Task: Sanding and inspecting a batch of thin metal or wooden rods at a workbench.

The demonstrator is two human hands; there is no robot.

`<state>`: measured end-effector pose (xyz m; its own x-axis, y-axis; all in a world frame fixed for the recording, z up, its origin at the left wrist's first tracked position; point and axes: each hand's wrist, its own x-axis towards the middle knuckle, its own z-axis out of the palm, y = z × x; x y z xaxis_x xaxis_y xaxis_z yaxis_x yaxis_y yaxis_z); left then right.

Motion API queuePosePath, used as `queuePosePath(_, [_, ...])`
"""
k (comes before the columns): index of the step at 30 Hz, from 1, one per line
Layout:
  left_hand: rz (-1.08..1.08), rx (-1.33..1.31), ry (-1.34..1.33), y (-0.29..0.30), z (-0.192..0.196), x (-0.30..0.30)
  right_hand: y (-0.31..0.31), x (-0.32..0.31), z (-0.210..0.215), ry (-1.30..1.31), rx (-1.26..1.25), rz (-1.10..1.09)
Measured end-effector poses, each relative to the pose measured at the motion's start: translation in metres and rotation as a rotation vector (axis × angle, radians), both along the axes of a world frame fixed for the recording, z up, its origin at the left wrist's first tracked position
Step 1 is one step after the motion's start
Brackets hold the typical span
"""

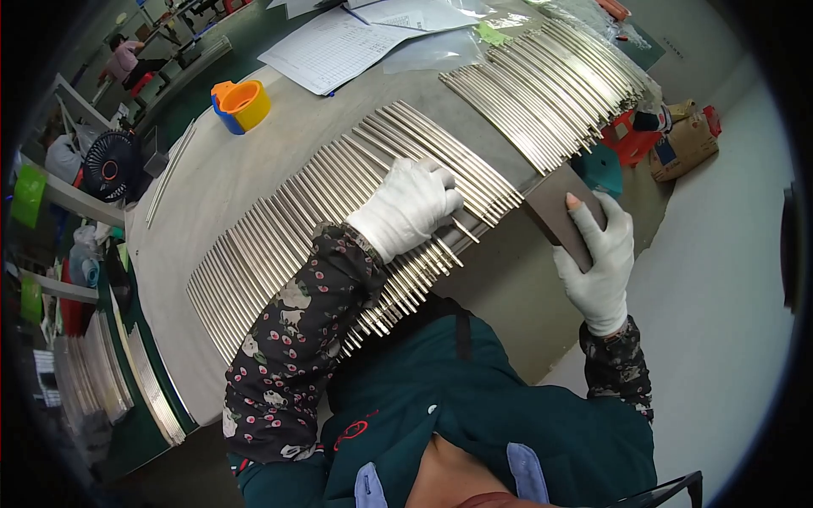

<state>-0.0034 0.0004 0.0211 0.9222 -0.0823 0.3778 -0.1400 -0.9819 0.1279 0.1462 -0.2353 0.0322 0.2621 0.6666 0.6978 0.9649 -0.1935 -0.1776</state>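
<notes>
I see my left hand point(411, 206) resting flat, unclenched, on shiny rods point(339, 203) (thin, silvery, side by side); right hand point(597, 254) grips a board point(559, 212).

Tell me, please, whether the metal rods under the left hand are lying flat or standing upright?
Lying flat: the metal rods lie side by side in one row on the table, with the gloved left hand resting on them.

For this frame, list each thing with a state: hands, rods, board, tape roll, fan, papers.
Left hand: gloved, flat on the rods.
Right hand: gloved, gripping the board's edge.
Metal rods: lying side by side in a row.
Board: held at the table's edge.
Tape roll: lying flat.
Fan: spinning or not, cannot tell.
Papers: lying flat.
</notes>
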Motion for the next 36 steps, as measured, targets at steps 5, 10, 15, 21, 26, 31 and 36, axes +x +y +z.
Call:
queuePosePath(5, [0.036, -0.107, 0.18, -0.002, 0.017, -0.013, -0.004, -0.001, -0.005, 0.009, -0.021, 0.02])
queuePosePath(10, [0.076, -0.095, 0.422, -0.01, 0.023, -0.018, -0.003, -0.004, -0.006, -0.002, -0.033, 0.042])
queuePosePath(15, [0.129, -0.356, 0.525, -0.012, 0.021, 0.0, -0.003, -0.011, -0.005, 0.003, -0.055, 0.066])
queuePosePath(21, [-0.016, -0.367, 0.249, -0.002, -0.002, -0.003, 0.009, -0.045, -0.007, -0.076, -0.256, 0.325])
queuePosePath(26, [-0.008, -0.351, 0.292, 0.001, -0.005, -0.001, 0.013, -0.023, 0.004, -0.074, -0.079, 0.132])
queuePosePath(31, [-0.034, -0.374, 0.271, 0.001, -0.006, -0.003, 0.017, -0.019, 0.0, -0.301, -0.195, -0.122])
queuePosePath(36, [-0.041, -0.324, 0.254, 0.002, -0.01, 0.002, 0.01, -0.046, 0.001, -0.041, -0.227, 0.378])
